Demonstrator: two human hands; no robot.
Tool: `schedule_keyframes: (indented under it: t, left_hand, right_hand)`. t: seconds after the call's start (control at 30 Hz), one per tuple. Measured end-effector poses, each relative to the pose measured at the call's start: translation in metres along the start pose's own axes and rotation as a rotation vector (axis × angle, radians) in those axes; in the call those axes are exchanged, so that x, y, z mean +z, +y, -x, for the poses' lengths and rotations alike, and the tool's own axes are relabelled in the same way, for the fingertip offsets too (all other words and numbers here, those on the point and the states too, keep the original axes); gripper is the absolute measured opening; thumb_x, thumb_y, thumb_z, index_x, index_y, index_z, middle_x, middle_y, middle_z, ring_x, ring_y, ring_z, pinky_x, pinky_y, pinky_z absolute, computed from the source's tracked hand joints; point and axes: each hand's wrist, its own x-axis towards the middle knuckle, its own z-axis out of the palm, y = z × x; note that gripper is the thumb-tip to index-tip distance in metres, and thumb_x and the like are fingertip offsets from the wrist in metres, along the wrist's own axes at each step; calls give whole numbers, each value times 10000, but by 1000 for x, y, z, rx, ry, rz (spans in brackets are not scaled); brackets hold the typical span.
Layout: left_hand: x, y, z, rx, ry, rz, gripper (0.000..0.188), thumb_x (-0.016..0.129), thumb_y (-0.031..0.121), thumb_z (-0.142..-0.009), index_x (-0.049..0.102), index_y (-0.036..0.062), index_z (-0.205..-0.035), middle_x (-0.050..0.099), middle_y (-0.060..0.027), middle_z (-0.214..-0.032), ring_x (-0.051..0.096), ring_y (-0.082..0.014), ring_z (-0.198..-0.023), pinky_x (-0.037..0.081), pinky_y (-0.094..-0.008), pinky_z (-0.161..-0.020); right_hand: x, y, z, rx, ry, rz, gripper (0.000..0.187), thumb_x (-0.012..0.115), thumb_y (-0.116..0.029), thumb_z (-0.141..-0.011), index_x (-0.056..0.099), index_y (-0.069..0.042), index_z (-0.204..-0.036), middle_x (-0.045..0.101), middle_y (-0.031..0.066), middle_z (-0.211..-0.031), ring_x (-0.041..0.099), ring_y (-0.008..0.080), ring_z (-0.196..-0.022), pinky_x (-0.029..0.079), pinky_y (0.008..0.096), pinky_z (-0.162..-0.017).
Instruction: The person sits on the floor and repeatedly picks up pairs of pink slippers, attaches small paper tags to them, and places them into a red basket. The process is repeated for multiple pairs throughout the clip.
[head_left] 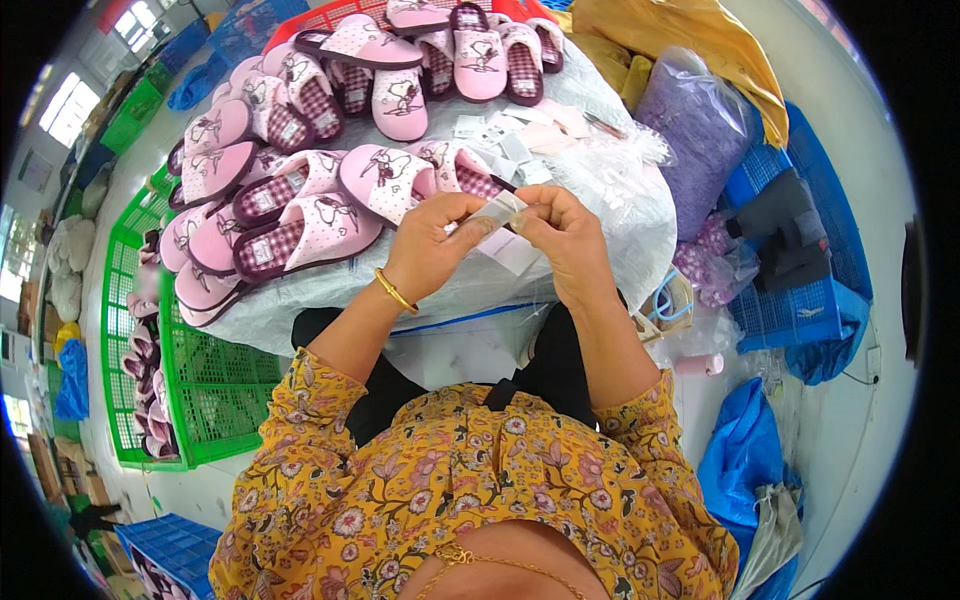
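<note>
Over the front of a plastic-covered work surface (610, 260), my left hand (440, 235) and my right hand (560, 235) meet in front of me. Between their pinched fingertips is a small white tag (501, 206). A white card (512, 251) shows just below the fingers; whether it is joined to the tag I cannot tell. Just beyond my left hand lies a pink slipper (385, 180) with a cartoon dog print and checked lining. Many similar slippers (320, 230) are piled to the left and at the far side. Several loose white tags (515, 148) lie beyond my hands.
A green crate (215, 400) with slippers stands at the left, and a red crate (320, 18) at the far edge. To the right are a stuffed purple bag (690, 130), yellow sacking (690, 35), a blue crate (800, 310) with dark cloth, and a blue sack (740, 440).
</note>
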Motion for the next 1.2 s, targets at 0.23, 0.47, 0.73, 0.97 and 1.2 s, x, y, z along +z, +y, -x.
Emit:
schedule_keyframes:
  t: [0.23,0.47,0.73,0.97,1.2]
  left_hand:
    - [-7,-7,12,146,73,-168,170,712,129,-851,708,69,-1010,663,-32,-874,616,-157,-832,494,-309,-746]
    - [-22,7,34,500,187,-659,205,683,138,-783,671,112,-986,611,-49,-884,579,-248,-858,436,-380,-791]
    - [-30,1,76,407,183,-573,221,663,196,-848,672,84,-1038,612,-59,-902,567,-248,-868,442,-381,-798]
    - [-15,-14,76,-7,-18,5,269,556,287,-957,649,35,-969,643,-111,-845,604,-244,-791,463,-364,-733]
    - [-3,-22,72,-113,-67,101,241,573,258,-938,630,26,-910,621,-90,-798,562,-169,-734,446,-326,-676]
  right_hand:
    - [8,9,-4,-1,-12,200,247,674,-91,-854,650,-3,-1084,640,20,-876,569,90,-762,450,231,-685]
    - [14,16,0,85,-55,24,181,642,-7,-841,623,-24,-1020,555,-18,-781,486,66,-649,377,195,-590]
    - [31,38,4,133,-196,-56,194,616,37,-823,605,-16,-1009,543,-16,-748,481,54,-646,378,181,-595]
    - [29,37,17,69,-269,274,151,667,29,-806,622,-13,-944,575,-7,-743,504,60,-640,409,196,-590]
    - [13,46,23,127,-278,269,197,662,38,-776,612,-10,-961,575,-3,-726,506,58,-605,405,187,-571]
